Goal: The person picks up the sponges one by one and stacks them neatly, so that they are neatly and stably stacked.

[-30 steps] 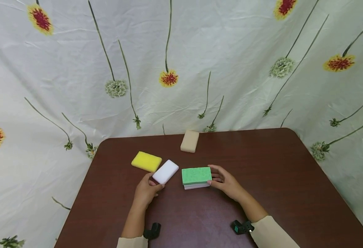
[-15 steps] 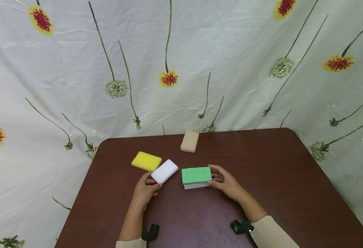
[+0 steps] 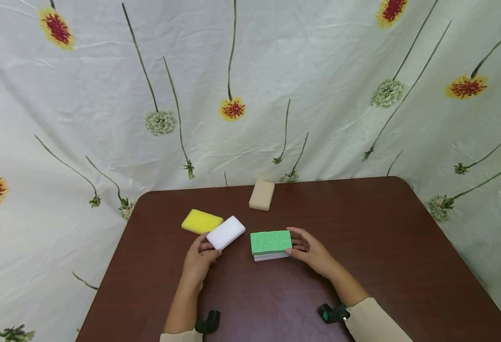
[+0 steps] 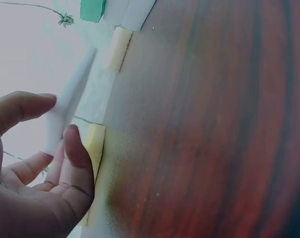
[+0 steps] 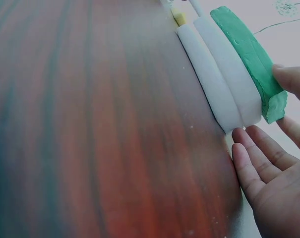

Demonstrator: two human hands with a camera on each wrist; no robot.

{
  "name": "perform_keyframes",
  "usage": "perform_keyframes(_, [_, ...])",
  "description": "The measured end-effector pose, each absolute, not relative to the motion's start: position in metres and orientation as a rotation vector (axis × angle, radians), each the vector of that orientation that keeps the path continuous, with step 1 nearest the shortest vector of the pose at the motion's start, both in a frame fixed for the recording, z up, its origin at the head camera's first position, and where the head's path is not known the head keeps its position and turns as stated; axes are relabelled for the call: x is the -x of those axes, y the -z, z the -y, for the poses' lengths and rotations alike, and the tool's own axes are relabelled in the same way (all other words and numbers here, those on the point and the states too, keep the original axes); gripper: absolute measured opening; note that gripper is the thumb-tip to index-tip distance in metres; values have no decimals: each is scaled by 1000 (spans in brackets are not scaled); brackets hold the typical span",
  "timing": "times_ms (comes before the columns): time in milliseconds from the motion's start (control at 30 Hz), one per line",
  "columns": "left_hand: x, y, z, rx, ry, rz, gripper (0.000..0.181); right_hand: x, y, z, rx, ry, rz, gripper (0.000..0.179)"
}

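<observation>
My left hand [image 3: 199, 263] pinches a white sponge [image 3: 225, 232] by its near left end, thumb on one side and fingers on the other. In the left wrist view that white sponge [image 4: 70, 96] is tilted and off the table. A green sponge [image 3: 270, 241] lies on top of two stacked white sponges [image 5: 214, 69] at the table's middle. My right hand [image 3: 312, 254] holds the green sponge's right end between thumb and index finger. Its other fingers [image 5: 241, 156] extend loosely beside the stack's end.
A yellow sponge [image 3: 200, 221] lies behind the left hand, partly covered by the held white sponge. A beige sponge [image 3: 262, 194] sits at the far edge of the brown table [image 3: 361, 218]. Behind the table hangs a flower-print cloth [image 3: 327, 85].
The white sponge in my left hand has risen and shifted slightly left, turning a little, and now overlaps the yellow sponge in the head view. The right hand and the stack stay still.
</observation>
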State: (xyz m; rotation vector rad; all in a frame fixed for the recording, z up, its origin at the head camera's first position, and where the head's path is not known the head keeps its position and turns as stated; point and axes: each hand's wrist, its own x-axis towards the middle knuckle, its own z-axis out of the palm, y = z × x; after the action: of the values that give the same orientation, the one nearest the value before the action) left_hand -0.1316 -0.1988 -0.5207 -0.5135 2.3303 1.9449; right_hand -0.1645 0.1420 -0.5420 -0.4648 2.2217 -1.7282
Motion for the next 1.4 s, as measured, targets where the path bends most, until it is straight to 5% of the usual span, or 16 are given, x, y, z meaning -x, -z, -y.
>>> perform_keyframes(1400, [131, 498, 150, 70, -2034, -2187, 67, 165, 540, -139, 467, 1767, -2240, 68])
